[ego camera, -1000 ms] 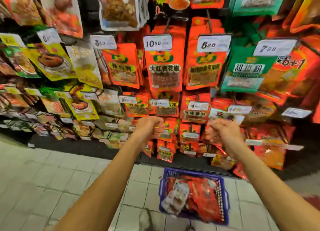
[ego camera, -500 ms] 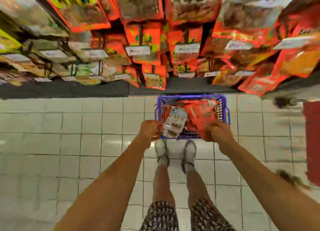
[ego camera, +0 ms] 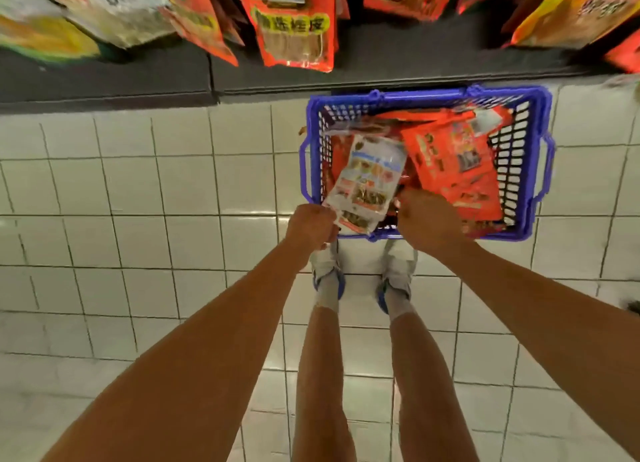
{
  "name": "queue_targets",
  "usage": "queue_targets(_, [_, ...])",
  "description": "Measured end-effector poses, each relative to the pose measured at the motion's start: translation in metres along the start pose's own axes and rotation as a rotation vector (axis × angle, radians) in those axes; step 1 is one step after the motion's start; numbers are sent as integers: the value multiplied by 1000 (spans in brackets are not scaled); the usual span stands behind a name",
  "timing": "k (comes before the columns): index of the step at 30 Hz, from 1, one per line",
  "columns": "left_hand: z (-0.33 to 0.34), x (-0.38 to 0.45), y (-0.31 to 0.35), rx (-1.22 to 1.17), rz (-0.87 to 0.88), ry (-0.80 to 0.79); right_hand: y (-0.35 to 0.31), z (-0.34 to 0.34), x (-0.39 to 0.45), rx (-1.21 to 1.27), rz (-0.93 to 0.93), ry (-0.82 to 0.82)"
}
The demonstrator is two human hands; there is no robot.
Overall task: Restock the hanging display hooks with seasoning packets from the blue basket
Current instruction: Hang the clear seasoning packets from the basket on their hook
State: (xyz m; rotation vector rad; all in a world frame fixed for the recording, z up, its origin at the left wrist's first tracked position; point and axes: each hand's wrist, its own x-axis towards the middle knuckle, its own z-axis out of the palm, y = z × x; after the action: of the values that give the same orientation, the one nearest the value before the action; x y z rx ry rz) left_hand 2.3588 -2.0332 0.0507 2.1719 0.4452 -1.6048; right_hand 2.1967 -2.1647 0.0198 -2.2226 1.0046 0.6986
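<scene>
Yellow band with blurred Chinese characters on a hanging orange packet (ego camera: 294, 25); other print unreadable.

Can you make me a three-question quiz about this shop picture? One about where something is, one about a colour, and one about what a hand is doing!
1. Where is the basket?
A. On the tiled floor by the shelf
B. On a hook
C. On a table

2. What colour is the basket?
A. Green
B. Blue
C. Yellow

3. What is the left hand doing?
A. Lying flat on the floor
B. Pinching the white packet
C. Waving high up

Answers:
1 A, it stands on the white tiles in front of the person's shoes.
2 B, its rim and mesh walls are blue.
3 B, its fingers curl at the packet's lower corner.
</scene>
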Motion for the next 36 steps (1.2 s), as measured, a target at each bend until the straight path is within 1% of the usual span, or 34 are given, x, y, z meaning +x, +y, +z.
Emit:
queue_targets(3, [14, 44, 0, 121, 43, -27, 8, 24, 45, -220, -79, -62])
queue_targets(5, [20, 65, 2, 108, 14, -55, 15, 36, 68, -315, -117, -91])
queue_targets(7, [25, 79, -2, 197, 23, -71, 23, 48, 82, -423, -160, -126])
queue_targets(8, [27, 82, -6, 210, 33, -96, 27, 54, 87, -465, -176, -142])
queue_targets(9, [29, 84, -8, 164, 16, -113, 31, 59, 91, -486, -182, -157])
queue_targets(10, [30, 88, -12, 141, 22, -95, 33, 64, 94, -495, -186, -168])
queue_targets(12, [28, 93, -22, 129, 59, -62, 36, 69, 94, -527, -203, -157])
queue_targets(14, [23, 94, -32, 178, 112, -62, 38, 68, 90, -532, -255, -61])
queue_targets(15, [20, 93, -36, 184, 114, -54, 38, 67, 87, -487, -293, 2])
queue_targets(16, [19, 89, -38, 178, 112, -31, 38, 64, 84, -383, -324, 65])
queue_targets(17, [17, 85, -40, 173, 113, 6, 35, 58, 80, -216, -322, 106])
queue_targets(18, [16, 81, -41, 165, 132, 43, 30, 52, 75, -37, -292, 122])
queue_targets(20, [15, 75, -41, 125, 218, 44, 21, 39, 67, 242, -214, 121])
queue_targets(22, [12, 67, -36, 27, 314, -26, 12, 24, 60, 435, -147, 75])
queue_targets(25, [9, 62, -22, -115, 370, -137, 5, 11, 56, 738, -31, -98])
queue_targets(27, [7, 61, -12, -168, 364, -159, 2, 10, 57, 908, 45, -181])
queue_targets(29, [4, 60, -9, -190, 364, -137, 2, 16, 61, 1031, 135, -196])
queue_targets(30, [2, 61, -10, -179, 361, -111, 4, 21, 64, 998, 159, -176])
queue_targets(31, [1, 62, -13, -153, 361, -80, 9, 27, 69, 850, 144, -137])
queue_targets(33, [-1, 68, -20, -87, 367, -17, 22, 43, 79, 392, 45, -86])
queue_targets(36, [-6, 77, -33, -72, 356, 62, 36, 76, 89, -142, -138, -184])
